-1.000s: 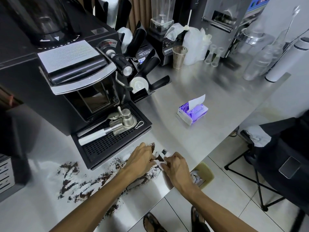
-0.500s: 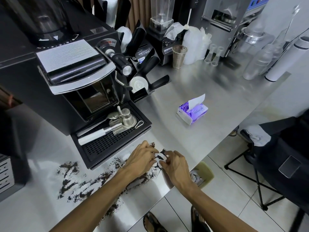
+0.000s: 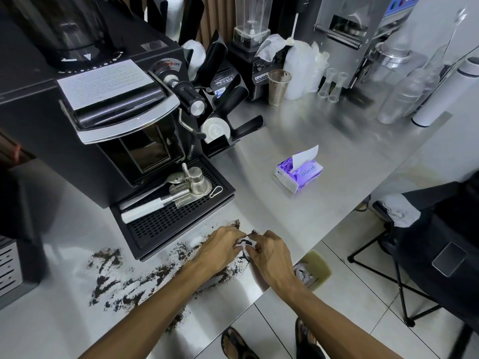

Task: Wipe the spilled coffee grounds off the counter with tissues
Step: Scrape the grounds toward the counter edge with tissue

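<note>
The left hand [image 3: 220,248] and the right hand [image 3: 272,255] are meeting knuckle to knuckle near the front edge of the counter [image 3: 285,208], both pinching one crumpled tissue [image 3: 245,246] between curled fingertips; the tissue is showing as a small white wad with dark grounds caught in its folds, most of it hidden by the fingers.

The relation that is mattering: the coffee grounds [image 3: 116,281] are lying mainly toward 8 o'clock from that pinch, their long axis running as a ragged band from about 2 o'clock, at the corner of the drip tray [image 3: 176,224], down to 8 o'clock, passing under the left forearm; the left hand is sitting nearer the bulk of the spill, the right hand nearer the counter edge; a bin [image 3: 320,265] is standing on the floor at 4 o'clock from the right hand, just past that edge, so the loaded wad is probably heading that way. The tissue pack [image 3: 298,174] is lying well apart at 1 o'clock, one sheet sticking up.

Against the frame a second ago, the hands are sitting closer together; the strip of white then showing between them is now bunching into a tighter wad; the spill band at 8 o'clock is looking unchanged.
</note>
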`<control>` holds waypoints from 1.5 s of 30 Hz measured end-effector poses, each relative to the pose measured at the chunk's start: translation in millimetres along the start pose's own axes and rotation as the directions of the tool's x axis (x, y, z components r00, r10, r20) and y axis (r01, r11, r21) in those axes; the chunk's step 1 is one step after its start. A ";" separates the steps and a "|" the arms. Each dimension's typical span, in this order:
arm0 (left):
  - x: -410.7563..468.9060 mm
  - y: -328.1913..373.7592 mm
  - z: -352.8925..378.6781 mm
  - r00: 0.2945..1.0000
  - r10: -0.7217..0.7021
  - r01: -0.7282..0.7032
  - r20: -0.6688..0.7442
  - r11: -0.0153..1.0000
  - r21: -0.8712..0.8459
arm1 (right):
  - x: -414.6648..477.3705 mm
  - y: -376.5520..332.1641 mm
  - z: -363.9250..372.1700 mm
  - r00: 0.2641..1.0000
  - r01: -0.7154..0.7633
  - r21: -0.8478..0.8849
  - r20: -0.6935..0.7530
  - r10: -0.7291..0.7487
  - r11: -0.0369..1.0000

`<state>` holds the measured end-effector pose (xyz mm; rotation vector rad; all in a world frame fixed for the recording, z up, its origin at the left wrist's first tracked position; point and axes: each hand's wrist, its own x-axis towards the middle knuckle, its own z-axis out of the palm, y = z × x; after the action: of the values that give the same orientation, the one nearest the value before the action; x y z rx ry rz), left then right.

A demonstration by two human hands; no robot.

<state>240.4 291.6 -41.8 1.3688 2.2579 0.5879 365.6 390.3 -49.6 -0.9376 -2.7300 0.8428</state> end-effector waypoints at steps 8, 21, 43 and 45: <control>2.6 2.2 -0.6 0.998 -0.067 0.068 0.016 0.995 -0.079 | 2.3 -2.9 -0.8 0.999 -0.028 0.024 0.021 0.028 0.999; 8.3 1.7 1.9 0.976 -0.207 0.217 0.066 0.941 -0.260 | 2.5 -0.3 0.0 0.998 -0.005 0.034 0.070 0.002 0.999; 7.8 -5.2 -15.2 0.993 -0.111 0.111 0.033 0.994 -0.016 | 15.3 3.5 -7.9 0.996 0.056 -0.088 0.075 -0.050 0.995; 6.9 -5.2 -14.0 0.995 -0.097 0.098 0.020 0.995 -0.022 | 15.4 4.0 -8.0 0.995 0.071 -0.093 0.070 -0.064 0.993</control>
<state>225.9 293.8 -34.2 1.2401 2.2816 0.5639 357.8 405.9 -45.9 -0.8428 -2.8644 0.7522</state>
